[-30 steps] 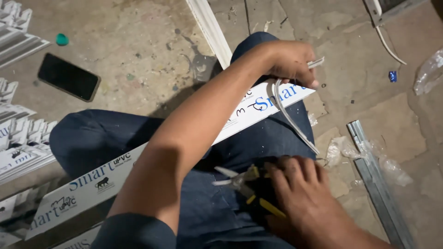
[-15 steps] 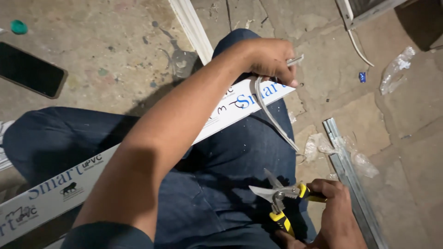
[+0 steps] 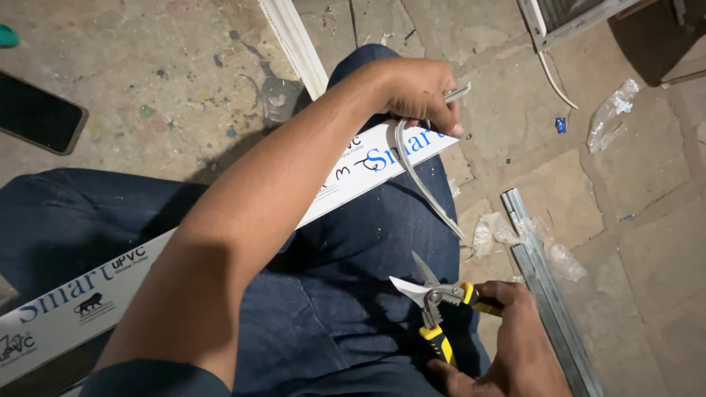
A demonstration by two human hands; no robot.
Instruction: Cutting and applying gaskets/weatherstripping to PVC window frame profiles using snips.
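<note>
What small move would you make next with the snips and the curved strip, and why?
Probably bring the yellow-handled snips up to the free end of the grey strip. The right hand holds them with blades open but apart from the strip, which the left hand holds at the white profile, its lower end hanging loose.

one white profile (image 3: 353, 176), one snips (image 3: 441, 301), one phone (image 3: 37, 114), two hands

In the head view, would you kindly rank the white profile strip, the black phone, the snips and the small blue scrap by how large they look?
1. white profile strip
2. snips and black phone: look alike; the phone is cut off at the frame edge, and the snips sit nearer the camera, so unranked
3. small blue scrap
</note>
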